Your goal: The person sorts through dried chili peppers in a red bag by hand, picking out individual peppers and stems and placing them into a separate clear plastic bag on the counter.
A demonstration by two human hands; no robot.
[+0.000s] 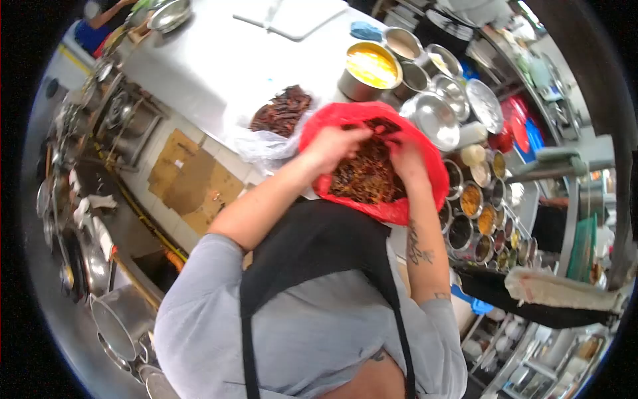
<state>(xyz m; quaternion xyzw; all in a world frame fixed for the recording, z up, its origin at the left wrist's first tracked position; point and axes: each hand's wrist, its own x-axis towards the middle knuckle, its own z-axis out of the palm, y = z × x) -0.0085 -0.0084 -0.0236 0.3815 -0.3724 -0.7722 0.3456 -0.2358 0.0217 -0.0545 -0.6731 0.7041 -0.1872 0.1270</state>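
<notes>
A red plastic bag (435,169) lies open on the white counter in front of me, filled with dark red dried pieces (365,174) that look like chillies. My left hand (337,145) reaches into the bag from its left side, fingers bent at the dark pieces. Inside the right part of the bag is my right hand (405,156), its fingertips partly hidden among the pieces. Close by on the left, a clear plastic bag (256,143) holds more dark red dried pieces (284,112).
Behind the red bag stands a pot of yellow liquid (370,70) beside metal bowls (433,121). Small food containers (471,199) line the right. A white board (299,16) lies at the back. Another person's arm (103,20) shows at the far left.
</notes>
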